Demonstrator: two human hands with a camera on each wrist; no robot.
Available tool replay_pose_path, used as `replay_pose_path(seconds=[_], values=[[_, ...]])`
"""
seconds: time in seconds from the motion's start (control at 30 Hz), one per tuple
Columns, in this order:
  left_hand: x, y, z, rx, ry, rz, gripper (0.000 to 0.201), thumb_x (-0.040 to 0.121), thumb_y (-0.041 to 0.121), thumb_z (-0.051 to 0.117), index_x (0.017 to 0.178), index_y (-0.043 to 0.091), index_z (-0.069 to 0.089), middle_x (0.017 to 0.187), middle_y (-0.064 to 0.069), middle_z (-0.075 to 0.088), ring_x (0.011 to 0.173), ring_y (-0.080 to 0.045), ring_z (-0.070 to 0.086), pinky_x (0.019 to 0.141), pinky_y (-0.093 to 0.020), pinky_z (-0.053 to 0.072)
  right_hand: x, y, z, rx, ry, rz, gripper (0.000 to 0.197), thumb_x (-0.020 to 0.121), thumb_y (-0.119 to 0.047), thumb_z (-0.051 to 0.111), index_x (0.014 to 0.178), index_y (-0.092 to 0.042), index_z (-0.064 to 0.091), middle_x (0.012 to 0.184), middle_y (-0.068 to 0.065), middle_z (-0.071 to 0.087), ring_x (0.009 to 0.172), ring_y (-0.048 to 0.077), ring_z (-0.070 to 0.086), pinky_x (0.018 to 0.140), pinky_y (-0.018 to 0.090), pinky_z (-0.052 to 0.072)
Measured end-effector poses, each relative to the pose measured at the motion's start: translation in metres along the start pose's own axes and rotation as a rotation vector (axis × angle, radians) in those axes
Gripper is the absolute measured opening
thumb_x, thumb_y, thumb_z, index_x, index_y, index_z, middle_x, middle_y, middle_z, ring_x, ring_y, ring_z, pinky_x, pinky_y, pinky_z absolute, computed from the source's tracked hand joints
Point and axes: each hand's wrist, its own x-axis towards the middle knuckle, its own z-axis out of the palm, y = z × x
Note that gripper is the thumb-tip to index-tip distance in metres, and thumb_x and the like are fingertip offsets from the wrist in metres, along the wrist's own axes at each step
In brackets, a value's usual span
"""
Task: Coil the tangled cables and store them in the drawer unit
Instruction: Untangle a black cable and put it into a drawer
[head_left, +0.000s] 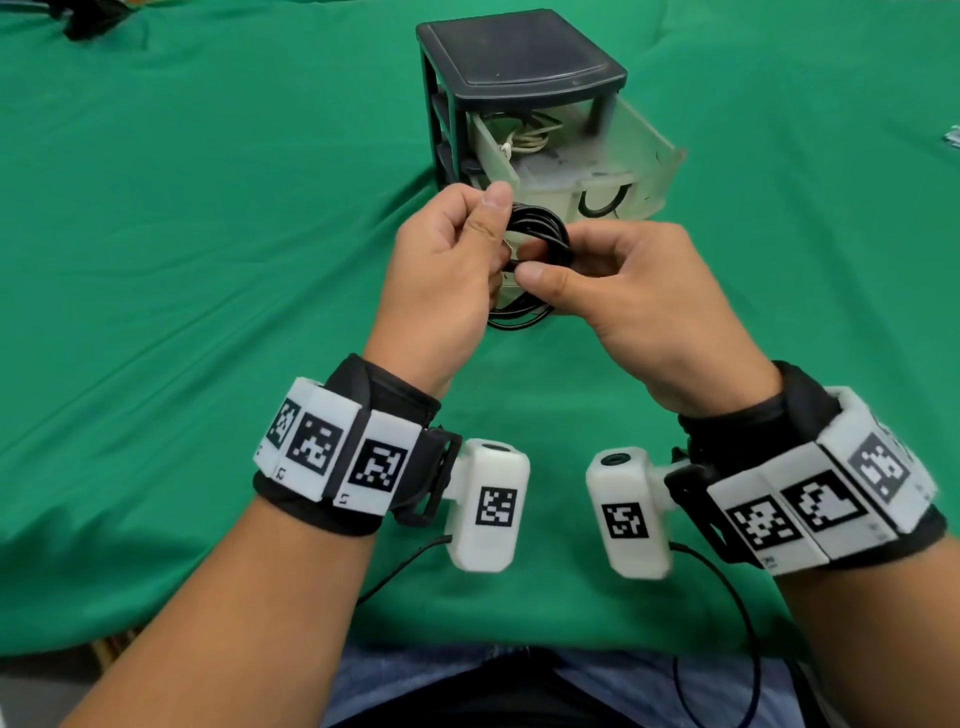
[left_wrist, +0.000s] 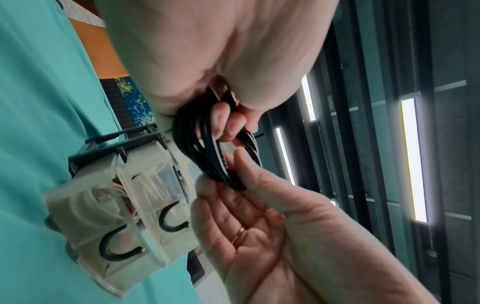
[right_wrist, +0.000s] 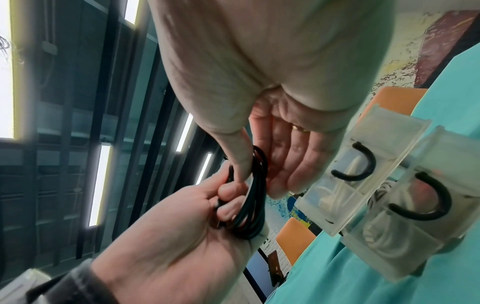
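Observation:
A black cable (head_left: 540, 234), wound into a small coil, is held above the green table just in front of the drawer unit (head_left: 519, 78). My left hand (head_left: 493, 234) grips the coil's left side with curled fingers (left_wrist: 228, 121), thumb raised. Thumb and straight fingers of my right hand (head_left: 540, 265) pinch the coil's (right_wrist: 255, 195) right side. A few black loops (head_left: 519, 314) hang below the hands. The unit's top clear drawer (head_left: 654, 156) is pulled out and holds a coiled white cable (head_left: 524, 137). A second clear drawer (left_wrist: 109, 232) below also stands out.
The green cloth (head_left: 208, 234) covers the table to left and right of the unit. A dark object (head_left: 88, 21) lies at the far left corner. Something pale (head_left: 953, 140) shows at the right edge. Thin wrist-camera wires (head_left: 727, 597) trail near the front edge.

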Motion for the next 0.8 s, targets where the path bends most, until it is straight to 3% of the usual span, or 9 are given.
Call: replay_pose_path(seconds=[0.1, 0.27, 0.47, 0.6, 0.73, 0.8], values=[[0.0015, -0.0008, -0.0029, 0.037, 0.008, 0.035, 0.029, 0.097, 0.027, 0.051, 0.069, 0.020, 0.049, 0.053, 0.005, 0.036, 0.048, -0.012, 0.027, 0.048, -0.029, 0.024, -0.0004, 0.0005, 0.0003, -0.015, -0.005, 0.004, 0.011, 0.086, -0.009, 0.074, 0.097, -0.012, 0.075, 0.086, 0.000, 0.074, 0.073, 0.002, 0.061, 0.073, 0.018, 0.052], [0.0009, -0.0016, -0.0049, 0.132, 0.021, 0.111, 0.028, 0.099, 0.027, 0.051, 0.071, 0.024, 0.055, 0.052, 0.013, 0.044, 0.050, -0.007, 0.034, 0.052, -0.028, 0.031, -0.0012, 0.0008, -0.0009, -0.053, -0.010, 0.017, 0.008, 0.087, -0.014, 0.073, 0.094, -0.014, 0.076, 0.085, 0.000, 0.075, 0.072, 0.002, 0.060, 0.076, 0.021, 0.050], [0.0000, -0.0052, -0.0058, 0.242, 0.037, 0.165, 0.025, 0.099, 0.031, 0.050, 0.077, 0.023, 0.058, 0.055, 0.015, 0.045, 0.056, -0.007, 0.037, 0.057, -0.028, 0.034, -0.0046, 0.0012, -0.0004, -0.077, -0.012, 0.026, 0.002, 0.086, -0.015, 0.074, 0.085, -0.016, 0.075, 0.082, 0.002, 0.075, 0.073, 0.006, 0.060, 0.079, 0.027, 0.050], [0.0017, -0.0046, -0.0061, 0.245, 0.014, 0.164, 0.025, 0.100, 0.030, 0.049, 0.080, 0.017, 0.058, 0.054, 0.017, 0.045, 0.056, -0.003, 0.037, 0.058, -0.025, 0.033, -0.0050, 0.0001, -0.0008, -0.059, -0.064, 0.025, 0.015, 0.079, -0.028, 0.072, 0.080, -0.013, 0.073, 0.079, 0.011, 0.073, 0.073, 0.012, 0.054, 0.076, 0.033, 0.045], [0.0033, -0.0038, -0.0037, 0.131, -0.028, 0.115, 0.027, 0.098, 0.030, 0.048, 0.074, 0.020, 0.055, 0.055, 0.017, 0.046, 0.055, -0.003, 0.037, 0.056, -0.026, 0.031, -0.0039, -0.0055, -0.0039, 0.030, -0.164, 0.006, 0.006, 0.090, -0.012, 0.068, 0.083, -0.012, 0.070, 0.071, -0.008, 0.063, 0.069, 0.005, 0.051, 0.071, 0.018, 0.041], [0.0029, -0.0030, -0.0019, 0.077, -0.037, 0.096, 0.028, 0.098, 0.030, 0.047, 0.073, 0.019, 0.052, 0.057, 0.016, 0.044, 0.055, -0.004, 0.035, 0.055, -0.025, 0.031, -0.0040, -0.0058, -0.0022, 0.141, -0.212, 0.005, 0.004, 0.087, -0.013, 0.067, 0.085, -0.013, 0.070, 0.076, -0.005, 0.066, 0.078, 0.013, 0.054, 0.077, 0.026, 0.041]])
